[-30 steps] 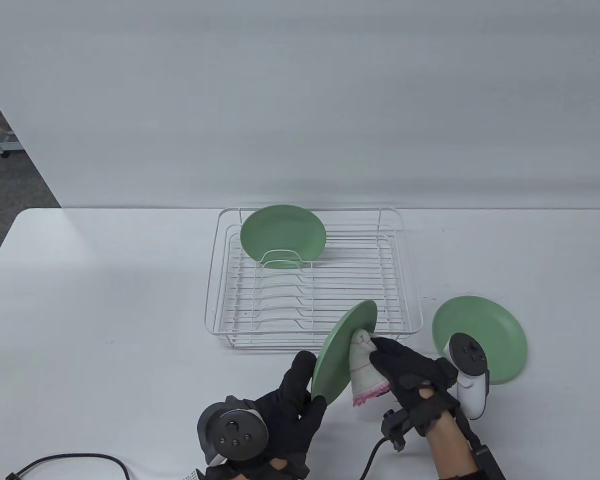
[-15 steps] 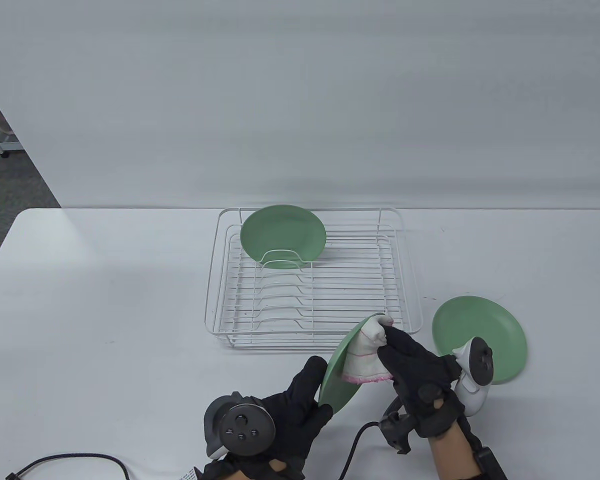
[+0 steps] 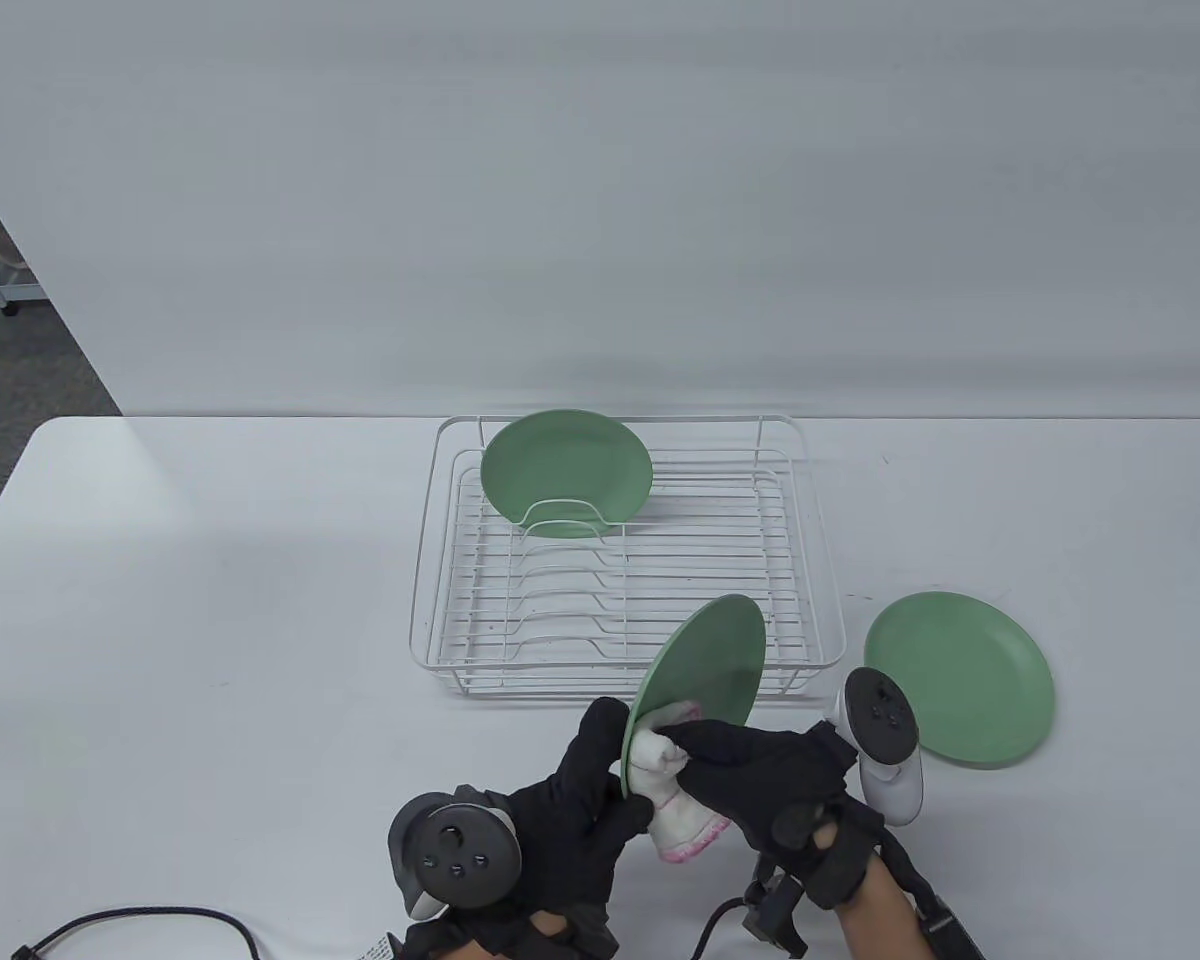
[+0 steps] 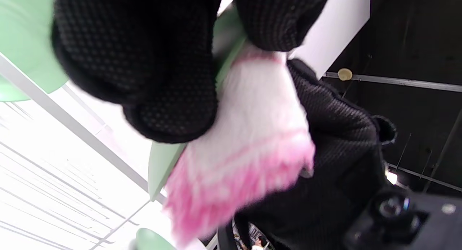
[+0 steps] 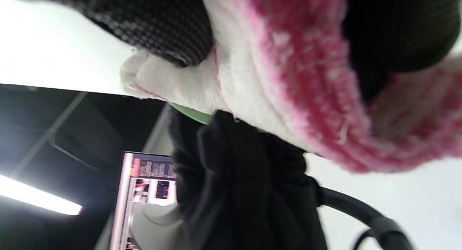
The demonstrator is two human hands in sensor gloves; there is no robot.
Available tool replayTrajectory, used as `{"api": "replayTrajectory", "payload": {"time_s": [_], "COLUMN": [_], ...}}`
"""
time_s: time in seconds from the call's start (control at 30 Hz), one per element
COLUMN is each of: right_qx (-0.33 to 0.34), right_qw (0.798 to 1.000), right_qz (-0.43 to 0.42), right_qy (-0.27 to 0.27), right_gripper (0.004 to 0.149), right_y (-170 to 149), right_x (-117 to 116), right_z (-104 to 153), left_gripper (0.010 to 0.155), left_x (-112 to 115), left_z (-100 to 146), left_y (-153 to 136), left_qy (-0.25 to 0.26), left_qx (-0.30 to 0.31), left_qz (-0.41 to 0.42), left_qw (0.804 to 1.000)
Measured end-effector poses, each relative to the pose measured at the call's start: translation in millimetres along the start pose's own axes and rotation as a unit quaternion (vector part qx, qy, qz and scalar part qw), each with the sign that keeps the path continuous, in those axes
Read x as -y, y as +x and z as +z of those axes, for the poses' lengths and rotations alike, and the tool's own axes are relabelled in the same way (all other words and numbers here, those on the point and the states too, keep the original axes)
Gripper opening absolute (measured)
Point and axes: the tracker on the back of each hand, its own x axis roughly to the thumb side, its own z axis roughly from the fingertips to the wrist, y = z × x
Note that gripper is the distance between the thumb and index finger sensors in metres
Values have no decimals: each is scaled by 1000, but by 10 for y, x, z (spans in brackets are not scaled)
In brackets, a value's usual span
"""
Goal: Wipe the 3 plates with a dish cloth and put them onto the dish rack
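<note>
My left hand (image 3: 590,780) grips the lower edge of a green plate (image 3: 705,665), held tilted above the table in front of the white wire dish rack (image 3: 620,560). My right hand (image 3: 760,775) holds a white dish cloth with a pink fringe (image 3: 675,790) and presses it to the plate's lower face. In the left wrist view the cloth (image 4: 245,141) lies against the plate's edge (image 4: 162,163); the right wrist view shows the cloth (image 5: 288,84) close up. A second green plate (image 3: 566,474) stands upright in the rack's far left slot. A third green plate (image 3: 960,677) lies flat on the table to the right.
A black cable (image 3: 140,925) runs along the table's near left edge. Another cable (image 3: 730,915) hangs from my right wrist. The rack's nearer slots (image 3: 560,610) hold nothing. The white table (image 3: 210,600) spreads left of the rack.
The cloth and my right hand slid from the held plate's upper edge down to its lower part near my left hand. The plate turned a little more face-on.
</note>
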Motion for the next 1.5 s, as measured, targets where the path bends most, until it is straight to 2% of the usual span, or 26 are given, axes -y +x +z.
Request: {"api": "replayTrajectory", "payload": {"time_s": [0.17, 0.4, 0.57, 0.73, 0.93, 1.13, 1.37, 1.5], "right_qx": [-83, -144, -95, -20, 66, 124, 91, 79], "right_qw": [996, 981, 964, 957, 960, 971, 992, 992], "right_qz": [23, 34, 0, -31, -68, -83, -51, -51], "right_qy": [-11, -127, -250, -288, -265, -186, -75, -85], "right_gripper": [46, 47, 48, 48, 50, 50, 49, 49], "right_y": [-110, -231, -227, -154, -91, 27, 36, 26], "right_x": [101, 413, 602, 642, 573, 370, 60, 38], "right_z": [20, 121, 234, 286, 244, 145, 20, -3], "left_gripper": [78, 78, 77, 78, 78, 79, 80, 81], "left_x": [-37, -50, -12, 39, 110, 179, 152, 141], "left_z": [6, 10, 3, -14, -17, -11, -2, -2], "left_y": [-9, -13, -8, -37, -40, -39, -66, -98], "left_qy": [21, 26, 5, -27, -55, -68, -45, -36], "left_qx": [0, -1, -2, -13, -11, -13, -38, -46], "left_qz": [-6, -18, -22, -3, -8, -19, 5, 7], "left_qw": [1000, 999, 1000, 1000, 998, 997, 998, 998]}}
